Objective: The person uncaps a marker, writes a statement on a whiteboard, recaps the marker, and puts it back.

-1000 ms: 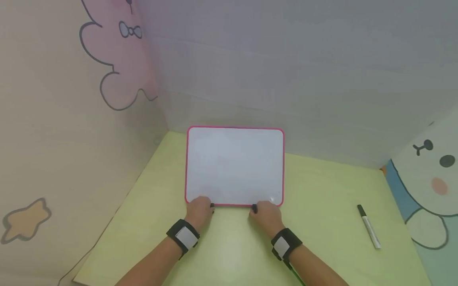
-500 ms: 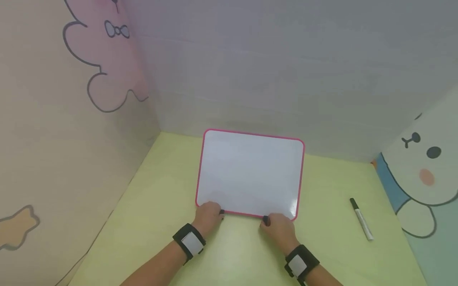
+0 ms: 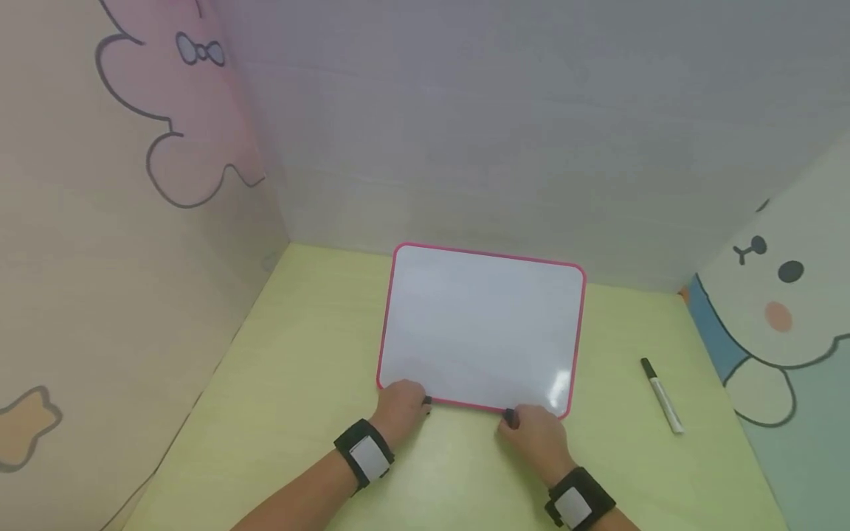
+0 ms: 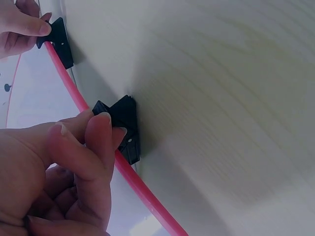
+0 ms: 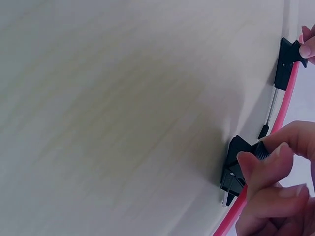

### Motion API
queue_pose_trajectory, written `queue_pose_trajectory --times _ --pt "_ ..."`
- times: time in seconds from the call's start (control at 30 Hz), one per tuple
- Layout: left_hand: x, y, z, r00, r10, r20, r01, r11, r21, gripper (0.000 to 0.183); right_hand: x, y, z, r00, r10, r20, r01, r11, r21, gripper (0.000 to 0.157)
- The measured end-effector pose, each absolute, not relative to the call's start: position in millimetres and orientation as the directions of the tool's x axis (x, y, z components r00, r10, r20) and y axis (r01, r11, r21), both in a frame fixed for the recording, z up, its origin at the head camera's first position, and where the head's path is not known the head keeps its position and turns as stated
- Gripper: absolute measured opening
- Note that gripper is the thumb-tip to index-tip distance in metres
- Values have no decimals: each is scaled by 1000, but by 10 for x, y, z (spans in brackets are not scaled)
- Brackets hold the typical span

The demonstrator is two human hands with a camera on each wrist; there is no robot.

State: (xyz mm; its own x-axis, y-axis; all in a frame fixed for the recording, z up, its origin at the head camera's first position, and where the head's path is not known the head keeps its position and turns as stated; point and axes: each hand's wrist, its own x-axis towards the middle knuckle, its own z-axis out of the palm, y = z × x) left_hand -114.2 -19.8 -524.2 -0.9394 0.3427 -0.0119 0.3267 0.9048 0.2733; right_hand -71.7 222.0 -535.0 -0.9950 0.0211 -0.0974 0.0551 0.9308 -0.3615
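A whiteboard (image 3: 481, 328) with a pink frame stands on the table in the head view, slightly turned, its near edge lower at the right. Along that edge sit black plastic clips, one at each hand. My left hand (image 3: 401, 413) pinches the left black clip (image 4: 129, 130) between thumb and fingers, as the left wrist view shows up close. With thumb and fingertips my right hand (image 3: 539, 442) pinches the right black clip (image 5: 235, 169). A thin metal rod (image 5: 272, 105) runs between the clips in the right wrist view. Whatever lies behind the board is hidden.
A black-capped white marker (image 3: 662, 396) lies to the right of the board on the pale yellow table (image 3: 319, 332). Behind the table rises a grey wall (image 3: 465, 147). Walls with cartoon drawings border the left and right.
Board and hands have shifted right and a little nearer, and the board has turned slightly clockwise. The head view has also swung somewhat. Both hands keep their hold on the clips.
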Motion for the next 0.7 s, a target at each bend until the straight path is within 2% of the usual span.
queue_pose_trajectory --times 0.37,0.7 --pt "-1114 -95 -5241 -925 379 25 369 883 289 32 -650 2320 -5331 -992 56 -117 91 944 -318 36" --pt "-1111 -92 -5261 -917 398 33 389 872 299 28 -657 2315 -5323 -992 64 -110 97 942 -323 31"
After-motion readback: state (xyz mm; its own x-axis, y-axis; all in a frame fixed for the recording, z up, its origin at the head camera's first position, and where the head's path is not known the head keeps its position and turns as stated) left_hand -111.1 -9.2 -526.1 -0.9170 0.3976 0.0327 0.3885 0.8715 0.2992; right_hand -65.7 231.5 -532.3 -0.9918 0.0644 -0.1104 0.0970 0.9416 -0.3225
